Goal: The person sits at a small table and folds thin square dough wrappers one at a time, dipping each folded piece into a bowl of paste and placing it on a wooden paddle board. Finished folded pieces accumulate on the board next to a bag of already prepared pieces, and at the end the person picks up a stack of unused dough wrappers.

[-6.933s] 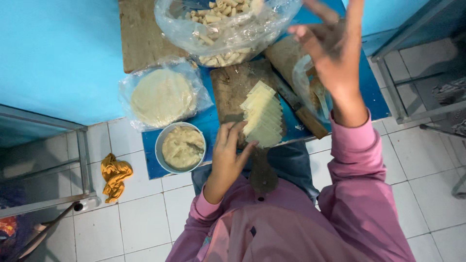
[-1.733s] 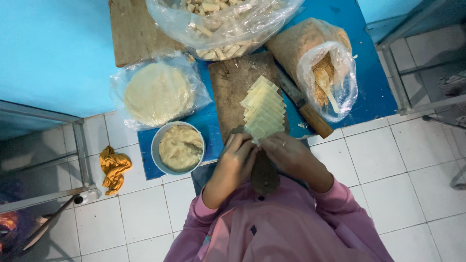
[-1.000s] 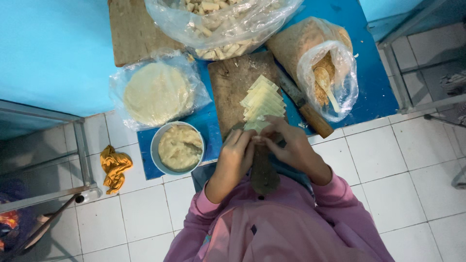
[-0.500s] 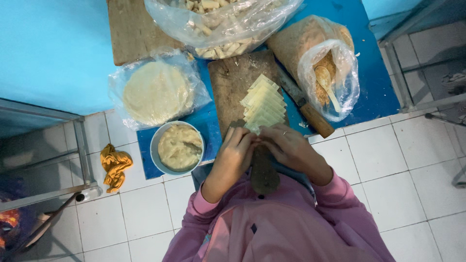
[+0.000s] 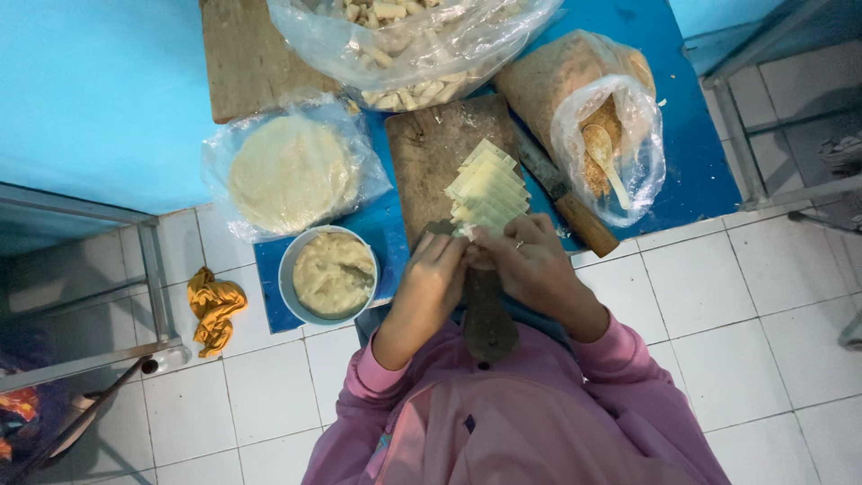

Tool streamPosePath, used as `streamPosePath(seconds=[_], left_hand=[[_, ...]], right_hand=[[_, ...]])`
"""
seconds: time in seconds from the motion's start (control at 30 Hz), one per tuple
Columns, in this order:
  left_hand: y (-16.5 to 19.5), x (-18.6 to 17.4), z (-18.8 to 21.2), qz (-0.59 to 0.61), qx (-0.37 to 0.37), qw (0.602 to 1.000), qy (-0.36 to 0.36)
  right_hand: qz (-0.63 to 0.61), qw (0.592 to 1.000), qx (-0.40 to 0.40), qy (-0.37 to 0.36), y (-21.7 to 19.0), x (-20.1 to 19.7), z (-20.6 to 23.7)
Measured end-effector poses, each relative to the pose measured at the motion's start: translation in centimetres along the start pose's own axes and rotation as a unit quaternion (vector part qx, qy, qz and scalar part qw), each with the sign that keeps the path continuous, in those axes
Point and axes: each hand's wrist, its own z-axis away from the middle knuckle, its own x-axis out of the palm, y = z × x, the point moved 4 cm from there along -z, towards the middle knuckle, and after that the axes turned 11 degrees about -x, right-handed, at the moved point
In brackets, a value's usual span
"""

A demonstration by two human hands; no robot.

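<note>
**A:** Head camera looks straight down. What are the two hands doing?

**B:** The left hand [image 5: 434, 274] and the right hand [image 5: 530, 260] meet at the near end of the wooden cutting board [image 5: 431, 153]. Their fingers are bunched together on one pale wrapper sheet [image 5: 467, 232]. The fingertips almost touch each other over it.

**A:** Is the sheet pinched tight?

**B:** The fingers curl around it and cover most of it, so it looks held by both hands. How hard they press, I cannot tell.

**A:** What sits just past the fingertips?

**B:** A fanned stack of wrapper sheets [image 5: 488, 187], right against the fingers, lying on the board.

**A:** And beside the right fingers?

**B:** A knife with a wooden handle [image 5: 567, 205], just beside them. Farther out is a plastic bag of brown crumbs [image 5: 584, 99] with a spoon [image 5: 603, 160] in it.

**A:** And beside the left fingers?

**B:** A round metal bowl of pale filling [image 5: 330, 274], near them. Beyond it is a bag of round flat dough [image 5: 289, 171]. Far past the fingertips is a big clear bag of finished rolls [image 5: 413, 40].
</note>
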Motion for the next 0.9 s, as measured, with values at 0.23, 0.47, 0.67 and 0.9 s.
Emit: streamPosePath(seconds=[0.23,0.47,0.67,0.9], left_hand=[[0.3,0.3,-0.3,-0.039,0.002,0.997,0.061],[0.0,0.3,-0.2,-0.032,-0.005,0.998,0.052],[0.0,0.6,-0.6,-0.074,-0.019,0.993,0.089],[0.1,0.3,-1.4,-0.079,-0.042,0.985,0.151]], right_hand=[[0.017,0.999,-0.012,0.048,-0.5,0.3,0.8],[0.034,0.999,0.010,0.027,-0.3,0.9,0.9],[0.093,0.996,0.002,0.007,-0.4,1.0,0.2],[0.085,0.996,0.029,0.020,0.7,1.6,-0.2]])
